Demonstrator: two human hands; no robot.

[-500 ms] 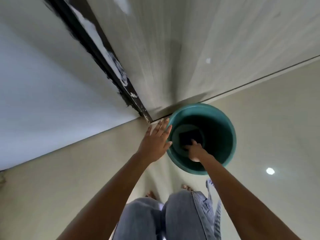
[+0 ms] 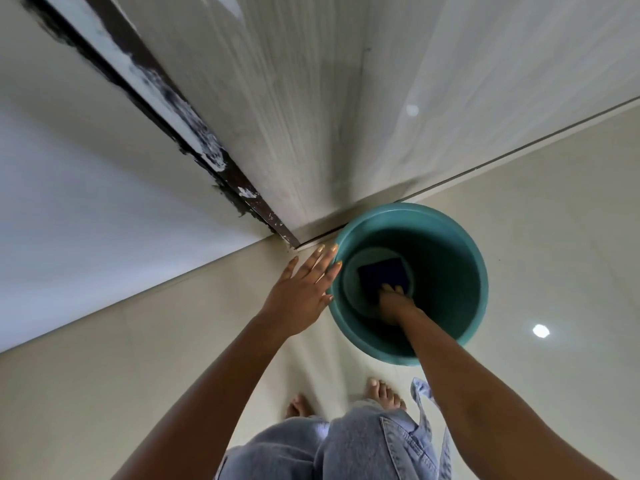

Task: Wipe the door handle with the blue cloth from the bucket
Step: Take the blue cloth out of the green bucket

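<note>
Teal bucket [image 2: 474, 271] sits on the floor [image 2: 138, 358], its far rim right at the bottom edge of the door [image 2: 311, 116], near the dark door frame [image 2: 166, 109] corner. Open floor to my left and right; my bare feet [image 2: 382, 393] just behind the bucket. No readable labels or writing. My left hand [image 2: 304, 292] is spread flat, fingers extended, touching the bucket's outer left rim. My right hand [image 2: 393, 301] reaches deep inside, fingertips on the near edge of the blue cloth [image 2: 382, 271], which lies flat on the bucket bottom; can't tell if it's pinched yet. Door handle out of view.
</note>
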